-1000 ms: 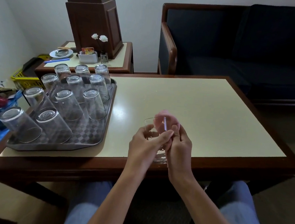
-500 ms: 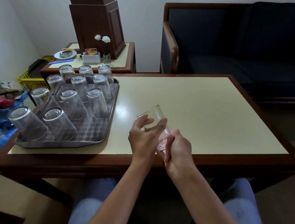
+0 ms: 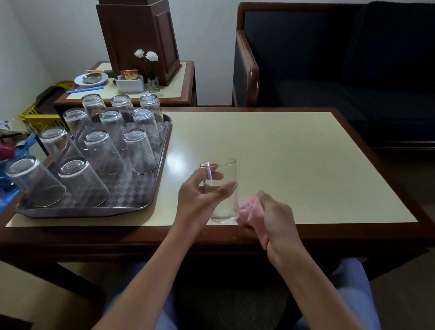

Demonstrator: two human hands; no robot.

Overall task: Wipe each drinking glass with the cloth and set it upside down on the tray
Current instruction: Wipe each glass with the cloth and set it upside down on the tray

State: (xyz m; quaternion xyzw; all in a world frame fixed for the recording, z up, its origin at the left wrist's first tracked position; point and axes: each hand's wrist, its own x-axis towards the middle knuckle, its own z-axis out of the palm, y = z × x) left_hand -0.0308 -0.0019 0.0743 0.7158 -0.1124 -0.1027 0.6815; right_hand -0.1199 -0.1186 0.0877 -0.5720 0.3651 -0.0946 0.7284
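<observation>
Tray [image 3: 132,191] on table's [image 3: 290,158] left; glass [image 3: 224,205], perhaps cloth [image 3: 248,207], to its right.

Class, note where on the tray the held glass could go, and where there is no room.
Free: the near right corner of the tray, between its rim and the nearest upturned glasses; the table right of it, beyond the left hand and glass. Crowded: the tray's left and far rows.

No readable text, printed card [image 3: 128,74] in white holder [image 3: 130,86] too blurred
</observation>
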